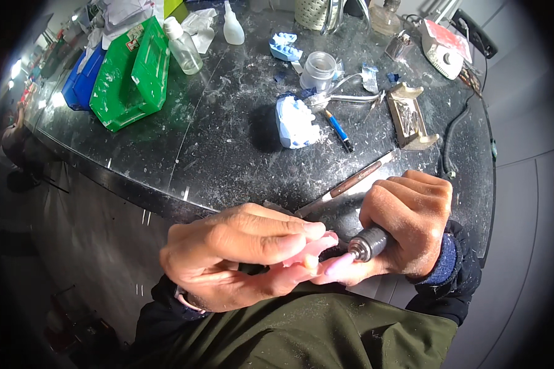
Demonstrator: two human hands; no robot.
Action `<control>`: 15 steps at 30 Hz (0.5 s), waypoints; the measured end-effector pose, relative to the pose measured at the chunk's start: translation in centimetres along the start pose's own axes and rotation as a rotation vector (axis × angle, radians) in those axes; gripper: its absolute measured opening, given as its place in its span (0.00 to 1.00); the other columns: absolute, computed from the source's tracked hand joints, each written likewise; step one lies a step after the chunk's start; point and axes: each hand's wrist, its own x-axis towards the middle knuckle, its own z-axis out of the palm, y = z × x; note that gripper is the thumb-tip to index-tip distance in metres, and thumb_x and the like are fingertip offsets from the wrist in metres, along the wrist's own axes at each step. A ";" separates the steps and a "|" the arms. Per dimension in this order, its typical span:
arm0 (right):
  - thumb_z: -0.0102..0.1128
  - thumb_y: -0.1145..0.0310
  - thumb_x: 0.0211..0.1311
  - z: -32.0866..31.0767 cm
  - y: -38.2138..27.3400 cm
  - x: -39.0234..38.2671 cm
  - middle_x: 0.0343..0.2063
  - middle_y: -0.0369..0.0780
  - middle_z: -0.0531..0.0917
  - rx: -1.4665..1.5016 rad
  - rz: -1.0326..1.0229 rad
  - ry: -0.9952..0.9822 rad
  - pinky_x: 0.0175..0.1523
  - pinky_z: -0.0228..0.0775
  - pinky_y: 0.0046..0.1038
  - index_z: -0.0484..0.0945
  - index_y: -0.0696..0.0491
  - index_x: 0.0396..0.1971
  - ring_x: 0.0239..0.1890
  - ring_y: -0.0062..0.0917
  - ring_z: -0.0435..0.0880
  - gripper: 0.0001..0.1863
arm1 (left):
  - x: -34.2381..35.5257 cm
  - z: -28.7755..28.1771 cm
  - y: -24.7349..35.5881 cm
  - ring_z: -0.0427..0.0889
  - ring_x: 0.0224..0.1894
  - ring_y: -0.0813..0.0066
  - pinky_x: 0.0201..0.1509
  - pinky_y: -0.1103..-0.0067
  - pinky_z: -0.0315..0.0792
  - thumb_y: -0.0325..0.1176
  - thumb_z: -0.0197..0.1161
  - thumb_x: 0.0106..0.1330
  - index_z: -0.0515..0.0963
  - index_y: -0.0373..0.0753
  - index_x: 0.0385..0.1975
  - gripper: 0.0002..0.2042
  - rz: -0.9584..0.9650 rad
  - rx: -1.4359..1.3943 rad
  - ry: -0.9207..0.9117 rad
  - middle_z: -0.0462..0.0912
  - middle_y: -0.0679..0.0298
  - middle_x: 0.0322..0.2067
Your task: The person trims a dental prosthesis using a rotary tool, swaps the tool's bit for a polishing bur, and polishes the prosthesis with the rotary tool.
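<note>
Between the thumb and fingers of my left hand point(224, 255) is a small pink denture point(319, 245), partly covered by the fingertips. My right hand point(409, 215) is wrapped around a black rotary handpiece point(372, 241). A pink grinding bit point(340, 264) points from the handpiece toward the denture, close beside it; whether they touch I cannot tell. The thumbs of both hands come near each other under the work. Just beyond my hands, a wooden-handled knife point(355, 179) lies slantwise on the dusty dark bench point(221, 154).
A white dental model point(295, 122), a blue pencil point(338, 130) and a metal holder point(411, 117) stand or lie mid-bench. Farther back are a clear jar point(318, 71), a blue model point(284, 47) and a control box point(444, 52). Green bin point(114, 92) and bottle point(183, 48) stand left.
</note>
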 end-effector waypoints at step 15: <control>0.74 0.36 0.26 0.1 -0.1 0.0 0.06 0.32 0.65 0.119 0.105 -0.059 0.16 0.59 0.24 0.64 0.51 0.09 0.07 0.24 0.69 0.35 | 1.0 0.7 0.5 0.84 0.37 0.61 0.37 0.76 0.82 0.17 0.69 0.49 0.76 0.29 0.32 0.11 -0.027 0.069 0.125 0.82 0.45 0.34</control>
